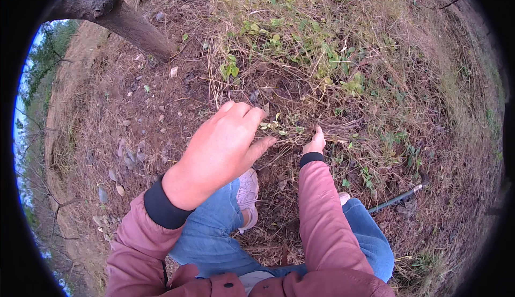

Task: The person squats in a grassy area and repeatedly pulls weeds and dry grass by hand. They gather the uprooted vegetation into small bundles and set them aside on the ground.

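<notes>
My left hand (221, 148) is raised over the ground in front of my left shoe, back of the hand up, thumb apart from the curled fingers; nothing shows in it, though its palm is hidden. My right hand (316, 142) is lower, at a bundle of dry grass stems (342, 130); its fingers are mostly hidden, so its grip cannot be told. Between the hands lie small green leaves (277, 128) on thin stalks among dry stems. To the right of my right knee, a tool with a green handle (396, 200) lies on the ground.
A tree trunk (141, 33) rises at the upper left, near scattered stones (130, 156). Green weeds and dry grass (297, 43) cover the slope ahead. My pink laced shoe (247, 196) is planted below my left hand. A bare twig (448, 3) juts in at the upper right.
</notes>
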`<state>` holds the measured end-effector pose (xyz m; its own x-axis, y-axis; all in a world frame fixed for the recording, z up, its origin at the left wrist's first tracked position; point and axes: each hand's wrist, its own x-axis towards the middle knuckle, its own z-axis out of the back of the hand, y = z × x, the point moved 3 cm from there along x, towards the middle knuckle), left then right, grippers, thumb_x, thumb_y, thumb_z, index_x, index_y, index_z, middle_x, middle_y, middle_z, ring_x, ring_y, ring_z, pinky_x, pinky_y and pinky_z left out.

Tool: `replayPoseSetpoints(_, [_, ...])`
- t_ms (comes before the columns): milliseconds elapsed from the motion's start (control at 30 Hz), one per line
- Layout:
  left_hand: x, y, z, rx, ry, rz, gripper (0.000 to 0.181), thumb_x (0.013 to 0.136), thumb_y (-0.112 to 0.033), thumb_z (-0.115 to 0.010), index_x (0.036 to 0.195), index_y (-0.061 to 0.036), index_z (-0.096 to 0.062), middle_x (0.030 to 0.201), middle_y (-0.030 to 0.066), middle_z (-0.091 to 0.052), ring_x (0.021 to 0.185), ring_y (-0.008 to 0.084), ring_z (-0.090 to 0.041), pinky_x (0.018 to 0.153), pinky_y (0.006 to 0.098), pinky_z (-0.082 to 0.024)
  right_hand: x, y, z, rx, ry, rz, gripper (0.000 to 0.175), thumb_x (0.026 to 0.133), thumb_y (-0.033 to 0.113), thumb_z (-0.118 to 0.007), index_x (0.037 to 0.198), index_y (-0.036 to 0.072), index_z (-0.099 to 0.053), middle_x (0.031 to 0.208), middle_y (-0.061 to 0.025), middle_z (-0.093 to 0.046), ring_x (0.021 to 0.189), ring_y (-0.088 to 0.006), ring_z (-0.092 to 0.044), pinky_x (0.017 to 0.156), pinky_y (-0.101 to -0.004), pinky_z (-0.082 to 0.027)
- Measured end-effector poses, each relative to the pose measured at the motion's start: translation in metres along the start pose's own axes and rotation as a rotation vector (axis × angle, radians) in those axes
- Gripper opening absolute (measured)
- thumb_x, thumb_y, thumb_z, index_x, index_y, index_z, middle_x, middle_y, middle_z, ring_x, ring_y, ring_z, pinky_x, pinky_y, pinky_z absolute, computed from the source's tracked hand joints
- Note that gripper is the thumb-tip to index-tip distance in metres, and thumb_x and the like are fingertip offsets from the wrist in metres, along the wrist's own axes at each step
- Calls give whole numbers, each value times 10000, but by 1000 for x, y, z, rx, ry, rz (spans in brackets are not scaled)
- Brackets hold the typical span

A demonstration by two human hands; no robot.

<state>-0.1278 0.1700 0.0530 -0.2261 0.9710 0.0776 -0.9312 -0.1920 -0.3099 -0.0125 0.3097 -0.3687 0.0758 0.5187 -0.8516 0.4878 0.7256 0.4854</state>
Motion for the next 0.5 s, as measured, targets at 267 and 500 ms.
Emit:
replayPoseSetpoints(267, [-13, 4, 3, 70, -44, -4, 356, 800, -238, -726, 1011, -2, -563, 911, 167, -591, 904, 350, -584, 769, 431, -494, -70, 51, 16, 322, 735, 187, 209, 894, 188, -595, 1049, 69, -669, 996, -41, -690, 894, -204, -650, 820, -373, -529])
replayPoseSetpoints(500, [-8, -11, -4, -83, -8, 52, 442, 853, -299, -684, 1100, 31, -524, 1003, 226, -607, 982, 397, -592, 840, 452, -491, -211, 183, -20, 84, 982, 323, 193, 850, 209, -668, 984, 71, -657, 918, -34, -688, 817, -185, -655, 722, -331, -540])
